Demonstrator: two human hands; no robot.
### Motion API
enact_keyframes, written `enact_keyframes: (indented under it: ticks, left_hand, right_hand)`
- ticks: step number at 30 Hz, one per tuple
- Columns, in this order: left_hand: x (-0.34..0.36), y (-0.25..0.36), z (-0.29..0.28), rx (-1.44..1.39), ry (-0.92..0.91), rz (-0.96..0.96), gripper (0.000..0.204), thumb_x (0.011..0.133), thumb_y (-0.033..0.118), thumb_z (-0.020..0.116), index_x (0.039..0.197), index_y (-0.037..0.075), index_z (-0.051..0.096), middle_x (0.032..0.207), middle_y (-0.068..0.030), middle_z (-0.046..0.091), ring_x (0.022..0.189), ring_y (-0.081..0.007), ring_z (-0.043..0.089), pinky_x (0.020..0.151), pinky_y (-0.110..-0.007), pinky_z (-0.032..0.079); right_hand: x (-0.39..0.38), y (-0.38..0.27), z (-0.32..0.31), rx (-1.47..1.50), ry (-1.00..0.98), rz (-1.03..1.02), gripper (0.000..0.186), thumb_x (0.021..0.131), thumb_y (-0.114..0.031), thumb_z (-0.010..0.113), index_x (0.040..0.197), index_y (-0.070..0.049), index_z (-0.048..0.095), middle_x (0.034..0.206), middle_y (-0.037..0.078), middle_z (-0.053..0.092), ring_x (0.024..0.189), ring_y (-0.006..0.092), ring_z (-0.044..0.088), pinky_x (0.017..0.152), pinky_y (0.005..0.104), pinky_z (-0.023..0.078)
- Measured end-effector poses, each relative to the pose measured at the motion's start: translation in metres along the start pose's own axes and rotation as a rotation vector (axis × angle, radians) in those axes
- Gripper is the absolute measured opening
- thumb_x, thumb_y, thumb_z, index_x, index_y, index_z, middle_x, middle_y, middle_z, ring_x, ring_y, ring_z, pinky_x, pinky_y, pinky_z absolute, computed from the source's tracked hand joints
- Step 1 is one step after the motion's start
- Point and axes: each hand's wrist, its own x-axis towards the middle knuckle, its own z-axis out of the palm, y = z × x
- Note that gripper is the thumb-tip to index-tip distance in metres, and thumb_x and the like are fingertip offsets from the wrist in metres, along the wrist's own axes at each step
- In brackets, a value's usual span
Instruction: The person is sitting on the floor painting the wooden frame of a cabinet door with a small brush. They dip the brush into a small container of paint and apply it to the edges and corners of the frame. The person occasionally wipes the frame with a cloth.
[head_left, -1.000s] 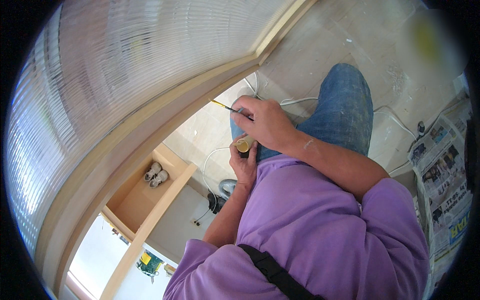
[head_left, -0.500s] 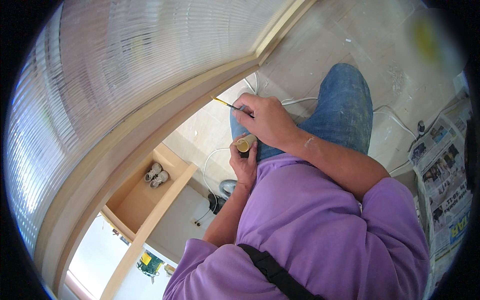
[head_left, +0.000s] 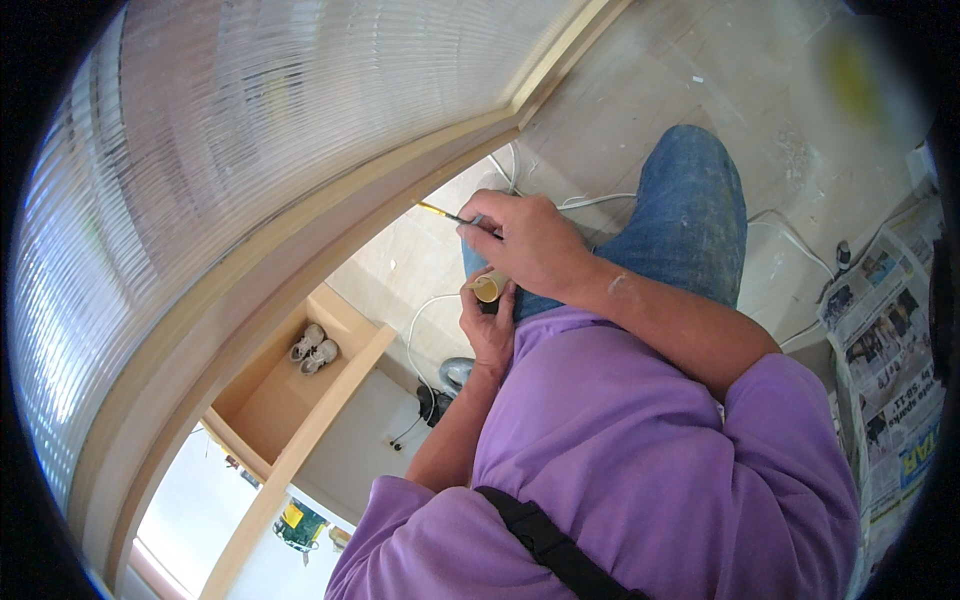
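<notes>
My right hand (head_left: 530,240) pinches a thin paintbrush (head_left: 445,214) with a dark handle and a yellowish front end. The brush points left, its tip at or very close to the edge of a pale wooden frame (head_left: 370,215); I cannot tell whether they touch. Just below, my left hand (head_left: 488,335) is wrapped round a small round container (head_left: 489,289), tan at the rim, its mouth facing up. What lies inside the container is hard to make out. The frame borders a large ribbed clear panel (head_left: 300,100).
A wooden compartment (head_left: 260,400) at the lower left holds a pair of light shoes (head_left: 314,349). White cables (head_left: 600,199) run over the floor around my jeans-clad knee (head_left: 690,190). Newspaper sheets (head_left: 890,350) lie at the right. A grey hose (head_left: 455,374) is beside my left forearm.
My right hand has shifted slightly left and down, bringing the brush tip closer to the frame's edge. The left hand keeps hold of the container in nearly the same place.
</notes>
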Motion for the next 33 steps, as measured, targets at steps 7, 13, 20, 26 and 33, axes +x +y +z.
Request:
enact_keyframes:
  ticks: [7,13,20,26,33]
  left_hand:
    - [0.002,0.01,0.0,0.036,-0.001,0.008,0.041,0.097,0.011,0.081,0.132,0.002,0.062,0.122,-0.0147,0.075,0.111,-0.0209,0.072,0.098,-0.035,0.057]
    - [0.002,0.003,0.0,0.026,-0.002,0.026,0.041,0.098,0.013,0.081,0.133,0.004,0.062,0.125,-0.0136,0.075,0.113,-0.0217,0.072,0.099,-0.035,0.057]
    - [0.003,-0.002,-0.001,0.063,-0.001,0.052,0.041,0.098,0.014,0.081,0.133,0.004,0.062,0.125,-0.0134,0.075,0.113,-0.0224,0.072,0.1,-0.036,0.056]
    - [0.003,0.006,-0.001,0.087,-0.003,0.03,0.041,0.098,0.015,0.081,0.133,0.003,0.062,0.125,-0.014,0.075,0.114,-0.0225,0.072,0.1,-0.036,0.056]
    - [0.003,0.003,-0.001,0.059,0.001,0.04,0.042,0.098,0.015,0.081,0.133,0.003,0.062,0.124,-0.0138,0.075,0.114,-0.022,0.072,0.1,-0.036,0.056]
  right_hand:
    - [0.0,0.035,-0.001,0.012,0.113,0.021,0.02,0.102,-0.018,0.071,0.109,0.001,0.072,0.083,0.012,0.078,0.07,0.0181,0.073,0.065,0.0342,0.058]
    - [0.013,0.082,0.0,0.042,0.127,0.175,0.023,0.106,-0.022,0.067,0.108,0.001,0.072,0.08,0.011,0.077,0.064,0.0166,0.068,0.061,0.0335,0.054]
    - [0.018,0.091,0.013,0.039,0.142,0.093,0.025,0.106,-0.022,0.066,0.111,0.002,0.072,0.082,0.012,0.078,0.068,0.0178,0.072,0.064,0.0342,0.055]
    - [0.02,0.093,0.011,-0.086,0.122,0.103,0.025,0.106,-0.022,0.067,0.112,0.001,0.072,0.083,0.013,0.078,0.072,0.0213,0.075,0.067,0.0362,0.057]
    - [0.02,0.096,0.017,-0.002,0.126,0.101,0.023,0.106,-0.023,0.066,0.11,0.0,0.072,0.084,0.014,0.079,0.074,0.024,0.077,0.067,0.0368,0.057]
